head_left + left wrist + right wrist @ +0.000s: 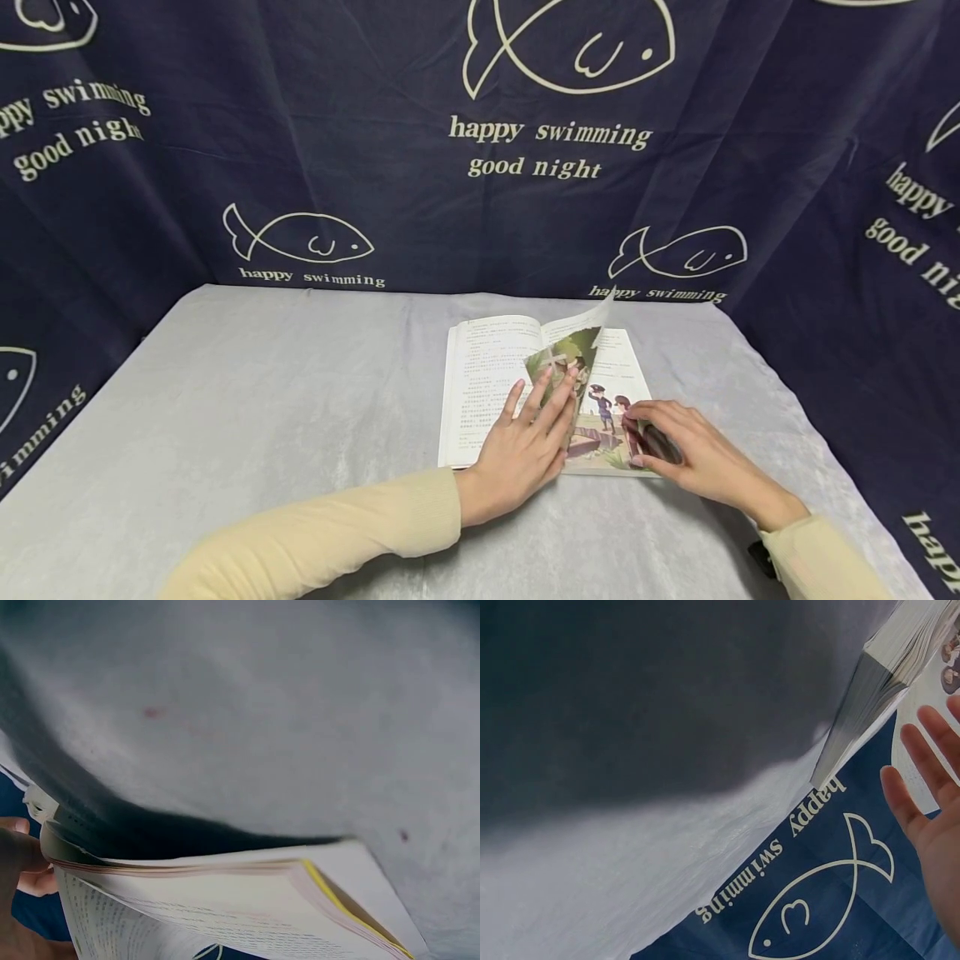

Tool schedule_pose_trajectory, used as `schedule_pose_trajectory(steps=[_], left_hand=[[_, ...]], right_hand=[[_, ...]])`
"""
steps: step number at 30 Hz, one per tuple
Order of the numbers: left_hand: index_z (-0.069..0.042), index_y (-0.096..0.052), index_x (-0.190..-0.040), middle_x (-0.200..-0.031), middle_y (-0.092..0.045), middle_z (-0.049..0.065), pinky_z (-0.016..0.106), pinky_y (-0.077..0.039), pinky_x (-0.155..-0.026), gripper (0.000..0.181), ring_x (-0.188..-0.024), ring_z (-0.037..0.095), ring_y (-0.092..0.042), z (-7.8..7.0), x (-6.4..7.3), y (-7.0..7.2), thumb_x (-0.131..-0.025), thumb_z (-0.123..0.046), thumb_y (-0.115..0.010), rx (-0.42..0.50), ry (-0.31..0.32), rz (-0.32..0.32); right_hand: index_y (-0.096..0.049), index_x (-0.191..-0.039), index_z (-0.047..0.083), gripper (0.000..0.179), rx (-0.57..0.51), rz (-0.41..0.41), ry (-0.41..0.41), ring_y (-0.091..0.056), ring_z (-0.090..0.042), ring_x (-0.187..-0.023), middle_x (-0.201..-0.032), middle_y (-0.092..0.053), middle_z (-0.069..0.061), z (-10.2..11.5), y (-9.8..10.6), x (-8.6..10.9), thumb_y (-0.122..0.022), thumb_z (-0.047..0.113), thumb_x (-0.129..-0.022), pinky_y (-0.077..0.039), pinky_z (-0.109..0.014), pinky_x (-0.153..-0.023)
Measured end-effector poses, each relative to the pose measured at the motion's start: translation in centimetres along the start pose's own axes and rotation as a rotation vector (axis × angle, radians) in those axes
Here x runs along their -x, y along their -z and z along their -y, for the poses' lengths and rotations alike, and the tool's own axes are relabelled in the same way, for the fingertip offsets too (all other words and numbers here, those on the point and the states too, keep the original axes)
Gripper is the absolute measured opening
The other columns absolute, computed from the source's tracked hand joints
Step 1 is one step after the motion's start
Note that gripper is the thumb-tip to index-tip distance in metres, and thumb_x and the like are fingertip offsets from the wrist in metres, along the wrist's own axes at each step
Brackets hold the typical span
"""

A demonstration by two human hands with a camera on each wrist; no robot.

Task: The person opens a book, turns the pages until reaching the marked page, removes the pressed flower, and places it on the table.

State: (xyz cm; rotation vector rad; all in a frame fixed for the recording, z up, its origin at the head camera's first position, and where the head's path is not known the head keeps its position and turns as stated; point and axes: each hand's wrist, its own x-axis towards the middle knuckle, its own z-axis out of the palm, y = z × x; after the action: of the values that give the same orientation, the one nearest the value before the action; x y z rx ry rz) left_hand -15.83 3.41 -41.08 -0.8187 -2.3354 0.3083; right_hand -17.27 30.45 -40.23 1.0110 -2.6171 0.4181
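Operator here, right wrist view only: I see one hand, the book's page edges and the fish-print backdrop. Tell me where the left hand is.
Observer: In the head view, the left hand lies near the middle of the open book, fingers straight and spread.

Operator: Describe the left page.

Observer: The left page is covered in rows of printed text; the words are too small to read.

Operator: Now give me a detail of the drawing on the right side.

Observer: A figure in blue there raises one arm to its cap, as if saluting.
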Motion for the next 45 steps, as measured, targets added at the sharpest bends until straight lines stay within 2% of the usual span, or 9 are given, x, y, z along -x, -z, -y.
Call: schedule_pose_trajectory(steps=[5, 11, 17, 27, 30, 38, 45], left_hand=[[-0.018, -0.04, -0.135, -0.153, -0.016, 0.009, 0.048, -0.012, -0.111, 0.058, -0.141, 0.031, -0.011, 0.2, 0.2, 0.0, -0.086, -0.049, -0.044, 0.035, -0.014, 0.011], [-0.019, -0.043, -0.134, -0.15, -0.024, 0.009, 0.046, -0.017, -0.111, 0.052, -0.139, 0.032, -0.019, 0.3, 0.4, -0.1, -0.09, -0.047, -0.04, 0.072, -0.022, 0.06], [-0.02, -0.043, -0.133, -0.149, -0.026, 0.01, 0.045, -0.022, -0.11, 0.05, -0.137, 0.031, -0.024, 0.3, 0.6, -0.1, -0.092, -0.047, -0.036, 0.069, -0.015, 0.122], [-0.021, -0.043, -0.133, -0.144, -0.036, 0.008, 0.044, -0.026, -0.107, 0.051, -0.132, 0.031, -0.033, 0.3, 0.7, -0.1, -0.093, -0.051, -0.03, 0.027, -0.016, 0.211], [-0.021, -0.043, -0.132, -0.142, -0.038, 0.009, 0.043, -0.027, -0.107, 0.052, -0.131, 0.031, -0.035, 0.3, 0.7, -0.2, -0.093, -0.052, -0.029, 0.022, -0.015, 0.215], [-0.021, -0.049, -0.127, -0.138, -0.043, 0.01, 0.042, -0.03, -0.104, 0.05, -0.125, 0.029, -0.041, 0.3, 0.8, -0.5, -0.092, -0.052, -0.033, 0.056, 0.004, 0.168], [-0.023, -0.049, -0.127, -0.136, -0.046, 0.009, 0.04, -0.032, -0.102, 0.049, -0.119, 0.027, -0.047, 0.3, 0.8, -0.4, -0.093, -0.052, -0.031, 0.083, 0.019, 0.192]], right_hand=[[-0.058, -0.116, 0.017, 0.055, 0.004, 0.038, -0.013, -0.051, -0.016, -0.108, -0.117, -0.058, -0.001, 0.1, 0.0, 0.2, -0.076, 0.04, -0.069, -0.034, -0.033, -0.087], [-0.059, -0.115, 0.015, 0.062, 0.024, 0.04, -0.004, -0.053, -0.017, -0.104, -0.114, -0.06, -0.001, 0.1, -0.2, 0.3, -0.076, 0.047, -0.065, -0.036, -0.034, -0.086], [-0.061, -0.112, 0.013, 0.062, 0.04, 0.032, 0.021, -0.054, -0.016, -0.102, -0.111, -0.062, -0.001, -0.2, -0.3, 0.3, -0.079, 0.042, -0.06, -0.035, -0.032, -0.085], [-0.063, -0.109, 0.014, 0.054, 0.019, 0.042, 0.016, -0.054, -0.015, -0.1, -0.106, -0.063, 0.002, -0.1, 0.1, 0.3, -0.079, 0.037, -0.062, -0.033, -0.032, -0.087], [-0.064, -0.105, 0.014, 0.048, 0.015, 0.035, 0.019, -0.055, -0.013, -0.098, -0.103, -0.063, 0.006, -0.1, 0.2, 0.3, -0.079, 0.034, -0.063, -0.033, -0.031, -0.088], [-0.066, -0.095, 0.017, 0.036, -0.024, -0.042, 0.08, -0.055, -0.01, -0.091, -0.096, -0.063, 0.01, -0.2, 0.4, 0.1, -0.079, 0.019, -0.062, -0.032, -0.025, -0.085], [-0.067, -0.092, 0.018, 0.028, -0.001, -0.059, 0.091, -0.056, -0.01, -0.092, -0.094, -0.064, 0.009, -0.3, 0.7, -0.1, -0.073, 0.015, -0.065, -0.034, -0.025, -0.085]])
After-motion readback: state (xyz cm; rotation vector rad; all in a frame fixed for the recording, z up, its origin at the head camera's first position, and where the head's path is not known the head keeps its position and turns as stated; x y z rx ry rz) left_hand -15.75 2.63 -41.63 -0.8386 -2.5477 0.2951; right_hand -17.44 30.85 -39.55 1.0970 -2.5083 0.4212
